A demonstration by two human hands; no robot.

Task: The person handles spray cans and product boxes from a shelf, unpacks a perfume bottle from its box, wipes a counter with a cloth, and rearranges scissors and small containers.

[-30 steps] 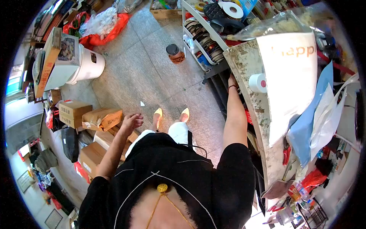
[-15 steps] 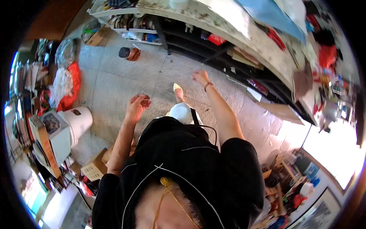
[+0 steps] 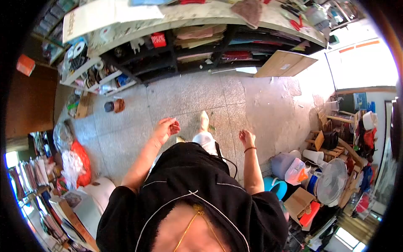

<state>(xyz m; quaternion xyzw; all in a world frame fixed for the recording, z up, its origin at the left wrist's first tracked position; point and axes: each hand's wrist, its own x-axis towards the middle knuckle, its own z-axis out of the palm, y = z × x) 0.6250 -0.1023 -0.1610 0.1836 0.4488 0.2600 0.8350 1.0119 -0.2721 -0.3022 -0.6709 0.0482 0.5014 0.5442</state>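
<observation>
My left hand point(image 3: 166, 129) hangs in the air ahead of my body, its fingers loosely bent and apart, holding nothing. On the other side, my right hand point(image 3: 247, 138) is curled in with the fingers together, and nothing shows in it; a thin bracelet point(image 3: 250, 148) circles that wrist. Neither hand touches anything. Below them are the grey floor point(image 3: 176, 101) and one light-coloured pointed shoe point(image 3: 204, 119) of mine.
A long worktop point(image 3: 184, 19) over dark shelves spans the front, with a cardboard sheet point(image 3: 285, 64) leaning on it. At left lie a brown-and-black object point(image 3: 114, 106) and a red bag point(image 3: 80, 164). A fan point(image 3: 331, 181) and plastic tubs point(image 3: 283, 164) stand right.
My body has turned to the right, so the worktop now runs across the front and the fan has come into view. My right hand has lowered and drawn back toward my side.
</observation>
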